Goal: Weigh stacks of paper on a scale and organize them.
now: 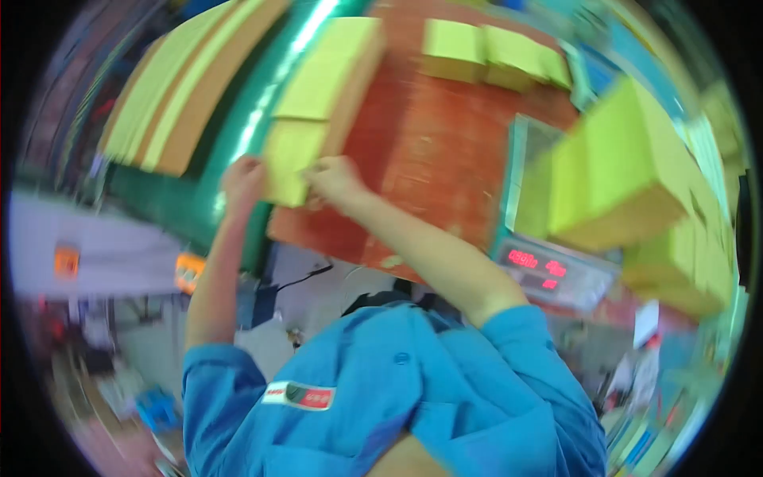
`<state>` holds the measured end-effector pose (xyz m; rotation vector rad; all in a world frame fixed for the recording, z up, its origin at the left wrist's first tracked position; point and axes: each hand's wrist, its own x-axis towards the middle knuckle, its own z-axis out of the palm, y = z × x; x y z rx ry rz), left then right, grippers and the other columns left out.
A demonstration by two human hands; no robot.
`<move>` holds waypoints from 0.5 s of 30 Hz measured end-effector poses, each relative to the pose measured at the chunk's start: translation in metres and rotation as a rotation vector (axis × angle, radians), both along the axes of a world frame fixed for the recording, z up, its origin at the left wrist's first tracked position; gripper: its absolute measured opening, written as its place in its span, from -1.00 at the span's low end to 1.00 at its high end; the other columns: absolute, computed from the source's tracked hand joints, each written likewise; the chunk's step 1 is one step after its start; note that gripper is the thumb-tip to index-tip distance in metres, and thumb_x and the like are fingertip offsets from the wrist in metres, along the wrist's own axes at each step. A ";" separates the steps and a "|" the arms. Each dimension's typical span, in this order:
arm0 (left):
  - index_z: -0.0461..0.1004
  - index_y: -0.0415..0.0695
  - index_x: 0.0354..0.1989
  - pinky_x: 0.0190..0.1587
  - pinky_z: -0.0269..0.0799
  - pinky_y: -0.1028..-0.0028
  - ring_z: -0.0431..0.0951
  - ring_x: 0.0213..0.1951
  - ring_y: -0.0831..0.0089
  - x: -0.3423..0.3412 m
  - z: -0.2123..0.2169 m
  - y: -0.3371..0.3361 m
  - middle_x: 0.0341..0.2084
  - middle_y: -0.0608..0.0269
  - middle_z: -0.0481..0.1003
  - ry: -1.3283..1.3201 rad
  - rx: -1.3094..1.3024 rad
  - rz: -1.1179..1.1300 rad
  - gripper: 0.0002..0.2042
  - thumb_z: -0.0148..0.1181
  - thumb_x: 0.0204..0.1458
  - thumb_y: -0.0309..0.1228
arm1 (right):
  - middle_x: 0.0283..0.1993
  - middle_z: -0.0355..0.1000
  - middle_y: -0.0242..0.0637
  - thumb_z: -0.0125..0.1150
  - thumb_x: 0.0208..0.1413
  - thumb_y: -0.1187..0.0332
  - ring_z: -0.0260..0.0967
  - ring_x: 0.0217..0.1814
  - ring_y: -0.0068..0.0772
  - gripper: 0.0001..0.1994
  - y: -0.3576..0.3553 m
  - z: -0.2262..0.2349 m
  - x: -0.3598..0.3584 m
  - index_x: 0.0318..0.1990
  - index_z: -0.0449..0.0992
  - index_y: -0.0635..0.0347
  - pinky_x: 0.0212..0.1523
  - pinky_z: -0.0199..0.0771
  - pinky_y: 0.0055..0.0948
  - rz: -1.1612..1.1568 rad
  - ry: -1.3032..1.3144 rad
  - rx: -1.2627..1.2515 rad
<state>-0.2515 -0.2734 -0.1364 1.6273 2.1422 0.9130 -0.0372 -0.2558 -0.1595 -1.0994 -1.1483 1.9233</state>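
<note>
A small yellow stack (288, 159), apparently of paper sheets, lies at the near end of a longer yellow block (318, 79) with brownish sides. At its left edge is my left hand (242, 184), fingers curled in and somewhat blurred. My right hand (335, 181) has its fingers bent and closed on the stack's right edge. The stack sits between the two hands, over the border of the red tabletop (441, 151) and a green surface (167, 199). Motion blur hides the exact finger contact.
Long yellow and brown rows (187, 87) stand at the far left. Several smaller yellow stacks (455, 49) line the far edge. On the right, a scale (556, 272) with red digits bears large yellow stacks (620, 167). An orange socket box (189, 273) is near my left forearm.
</note>
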 end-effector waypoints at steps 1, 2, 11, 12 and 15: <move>0.51 -0.21 -0.18 -0.31 0.43 0.39 0.54 -0.41 0.36 0.026 0.015 0.002 -0.49 0.09 0.55 0.046 -0.075 0.079 -0.68 0.19 -0.05 -0.24 | -0.54 0.46 -0.17 0.17 0.10 0.31 0.42 -0.65 -0.37 -0.77 0.001 -0.013 0.004 -0.38 0.49 0.37 -0.62 0.48 -0.42 0.008 -0.091 0.109; 0.45 -0.20 -0.05 -0.28 0.43 0.38 0.50 -0.40 0.34 0.000 0.003 -0.006 -0.41 0.09 0.52 0.202 -0.037 0.080 -0.61 0.23 -0.02 -0.26 | -0.57 0.45 -0.20 0.17 0.10 0.28 0.43 -0.63 -0.41 -0.75 -0.015 0.009 0.008 -0.37 0.49 0.36 -0.57 0.51 -0.41 0.124 -0.207 0.219; 0.23 -0.19 0.22 0.18 0.22 0.26 0.26 0.21 0.21 0.123 0.054 -0.012 0.17 0.04 0.26 0.265 0.381 -0.232 -0.54 0.08 0.17 -0.32 | -0.44 0.49 -0.29 0.07 0.17 0.28 0.45 -0.37 -0.55 -0.77 -0.158 -0.004 0.200 -0.35 0.49 0.30 -0.37 0.46 -0.48 0.058 0.067 0.057; 0.21 -0.17 0.25 0.19 0.22 0.25 0.25 0.22 0.21 0.142 0.061 -0.007 0.18 0.05 0.25 0.228 0.387 -0.288 -0.54 0.04 0.20 -0.30 | -0.40 0.50 -0.30 0.06 0.17 0.29 0.45 -0.30 -0.58 -0.78 -0.172 -0.007 0.219 -0.32 0.49 0.29 -0.29 0.47 -0.50 0.003 0.063 0.044; 0.21 -0.18 0.25 0.21 0.20 0.25 0.20 0.26 0.23 0.210 0.086 0.012 0.22 0.06 0.21 -0.104 0.291 -0.400 -0.54 -0.05 0.24 -0.23 | -0.34 0.51 -0.26 0.05 0.21 0.33 0.45 -0.24 -0.53 -0.80 -0.214 -0.010 0.271 -0.21 0.49 0.31 -0.17 0.46 -0.50 -0.229 0.146 0.054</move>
